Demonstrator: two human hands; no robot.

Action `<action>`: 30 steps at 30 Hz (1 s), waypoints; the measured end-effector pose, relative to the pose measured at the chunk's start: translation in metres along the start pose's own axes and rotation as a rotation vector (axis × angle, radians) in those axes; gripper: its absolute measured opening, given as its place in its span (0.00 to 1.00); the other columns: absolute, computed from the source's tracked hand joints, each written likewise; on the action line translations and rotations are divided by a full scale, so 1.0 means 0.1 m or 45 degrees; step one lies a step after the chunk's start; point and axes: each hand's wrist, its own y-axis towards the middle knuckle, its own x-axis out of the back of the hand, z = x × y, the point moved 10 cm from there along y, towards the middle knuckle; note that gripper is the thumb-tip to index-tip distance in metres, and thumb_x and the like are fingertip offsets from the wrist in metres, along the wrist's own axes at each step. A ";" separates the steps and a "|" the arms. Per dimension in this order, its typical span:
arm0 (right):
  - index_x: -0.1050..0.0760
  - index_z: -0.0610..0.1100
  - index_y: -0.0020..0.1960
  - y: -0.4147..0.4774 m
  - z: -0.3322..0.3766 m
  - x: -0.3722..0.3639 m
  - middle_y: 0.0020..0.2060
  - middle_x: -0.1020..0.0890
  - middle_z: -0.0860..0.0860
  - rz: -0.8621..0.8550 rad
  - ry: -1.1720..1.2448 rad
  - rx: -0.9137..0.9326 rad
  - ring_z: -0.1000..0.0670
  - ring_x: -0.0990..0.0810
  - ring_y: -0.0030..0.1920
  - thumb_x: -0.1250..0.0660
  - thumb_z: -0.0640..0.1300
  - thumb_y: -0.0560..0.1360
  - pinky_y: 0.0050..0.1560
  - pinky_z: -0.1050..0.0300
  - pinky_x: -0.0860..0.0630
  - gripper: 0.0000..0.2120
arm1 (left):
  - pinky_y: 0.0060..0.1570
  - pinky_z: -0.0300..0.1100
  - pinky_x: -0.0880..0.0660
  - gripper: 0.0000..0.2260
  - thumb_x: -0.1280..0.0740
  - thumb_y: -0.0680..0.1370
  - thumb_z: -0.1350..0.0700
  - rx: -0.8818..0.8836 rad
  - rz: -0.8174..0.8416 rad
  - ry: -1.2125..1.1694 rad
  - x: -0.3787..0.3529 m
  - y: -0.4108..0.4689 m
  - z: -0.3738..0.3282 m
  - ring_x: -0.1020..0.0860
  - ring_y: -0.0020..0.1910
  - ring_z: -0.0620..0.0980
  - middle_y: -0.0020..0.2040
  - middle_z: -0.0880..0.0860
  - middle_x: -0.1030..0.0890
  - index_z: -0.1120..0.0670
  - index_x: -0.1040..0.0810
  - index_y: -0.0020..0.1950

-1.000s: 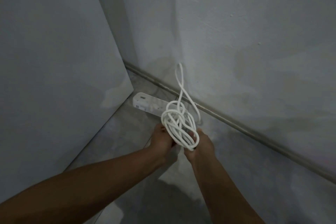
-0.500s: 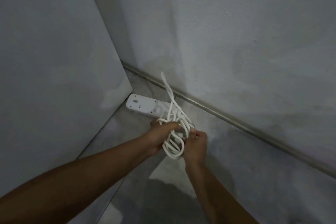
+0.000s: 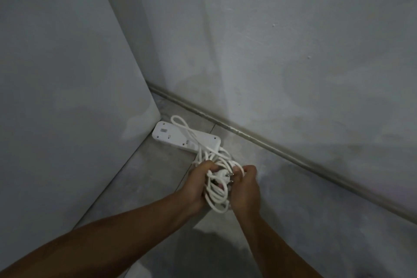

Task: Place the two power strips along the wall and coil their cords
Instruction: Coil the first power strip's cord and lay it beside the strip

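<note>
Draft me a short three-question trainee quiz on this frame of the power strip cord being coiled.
1. True or false: a loop of the cord lies across the white power strip.
2. The coiled part of the cord is held by: A) nothing, it lies loose on the ground; B) one hand only; C) both the left hand and the right hand.
3. Fill in: the part with metal pins showing between the hands is the ____.

Key: 1 true. 2 C. 3 plug.
</note>
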 end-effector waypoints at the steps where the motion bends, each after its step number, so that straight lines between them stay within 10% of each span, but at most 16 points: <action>1: 0.29 0.46 0.56 -0.05 0.16 0.12 0.49 0.23 0.48 -0.109 -0.183 0.191 0.45 0.21 0.49 0.36 0.48 0.78 0.48 0.54 0.27 0.09 | 0.46 0.45 0.22 0.15 0.39 0.75 0.56 0.005 0.028 0.012 0.00 0.00 0.00 0.20 0.42 0.56 0.45 0.60 0.18 0.62 0.19 0.53; 4: 0.23 0.42 0.55 -0.26 0.61 0.18 0.50 0.20 0.45 -0.122 -0.388 0.790 0.44 0.20 0.49 0.26 0.44 0.70 0.49 0.48 0.23 0.16 | 0.37 0.41 0.20 0.11 0.38 0.76 0.56 -0.032 0.044 0.105 0.02 0.05 -0.09 0.19 0.36 0.53 0.39 0.58 0.17 0.59 0.19 0.49; 7: 0.25 0.46 0.62 -0.31 0.58 -0.06 0.56 0.22 0.49 0.429 -0.278 0.851 0.50 0.23 0.54 0.30 0.49 0.74 0.57 0.53 0.25 0.18 | 0.38 0.41 0.22 0.09 0.38 0.75 0.57 -0.011 0.036 0.256 0.06 0.08 -0.11 0.19 0.35 0.53 0.38 0.57 0.18 0.58 0.20 0.46; 11: 0.20 0.49 0.56 -0.29 0.61 0.00 0.51 0.20 0.52 0.493 -0.365 1.000 0.54 0.22 0.50 0.27 0.50 0.71 0.54 0.61 0.26 0.15 | 0.38 0.41 0.23 0.09 0.39 0.75 0.56 -0.008 0.051 0.549 0.09 0.09 -0.16 0.21 0.35 0.53 0.37 0.57 0.19 0.57 0.21 0.42; 15: 0.21 0.47 0.42 -0.08 0.36 0.24 0.44 0.24 0.55 0.276 -0.164 0.831 0.58 0.24 0.45 0.21 0.44 0.64 0.48 0.76 0.33 0.11 | 0.36 0.43 0.24 0.09 0.34 0.71 0.57 -0.232 -0.156 0.913 0.25 0.12 -0.40 0.19 0.35 0.55 0.38 0.59 0.17 0.57 0.19 0.48; 19: 0.26 0.48 0.37 0.09 -0.14 0.40 0.40 0.22 0.48 0.113 0.320 0.370 0.50 0.20 0.38 0.24 0.38 0.68 0.42 0.53 0.22 0.12 | 0.35 0.45 0.23 0.09 0.33 0.73 0.56 -0.284 -0.232 1.033 0.33 0.16 -0.41 0.19 0.36 0.55 0.40 0.59 0.17 0.58 0.20 0.50; 23: 0.32 0.48 0.25 0.19 -0.31 0.36 0.22 0.29 0.54 0.108 0.402 0.248 0.57 0.30 0.23 0.30 0.39 0.71 0.28 0.61 0.32 0.19 | 0.25 0.34 0.27 0.04 0.34 0.75 0.60 -0.291 -0.203 1.020 0.33 0.19 -0.38 0.21 0.25 0.43 0.36 0.54 0.19 0.56 0.21 0.48; 28: 0.27 0.47 0.37 0.20 -0.33 0.24 0.29 0.24 0.54 0.024 0.370 0.116 0.57 0.26 0.29 0.26 0.40 0.69 0.34 0.61 0.30 0.10 | 0.36 0.42 0.20 0.08 0.30 0.74 0.51 -0.412 -0.299 1.216 0.36 0.24 -0.46 0.19 0.35 0.49 0.40 0.51 0.18 0.52 0.23 0.50; 30: 0.32 0.46 0.49 0.15 -0.35 0.18 0.38 0.25 0.55 0.012 0.397 0.017 0.57 0.25 0.37 0.22 0.43 0.66 0.38 0.63 0.30 0.21 | 0.38 0.40 0.22 0.09 0.30 0.74 0.46 -0.572 -0.333 1.352 0.27 0.18 -0.55 0.19 0.39 0.47 0.43 0.49 0.17 0.48 0.24 0.50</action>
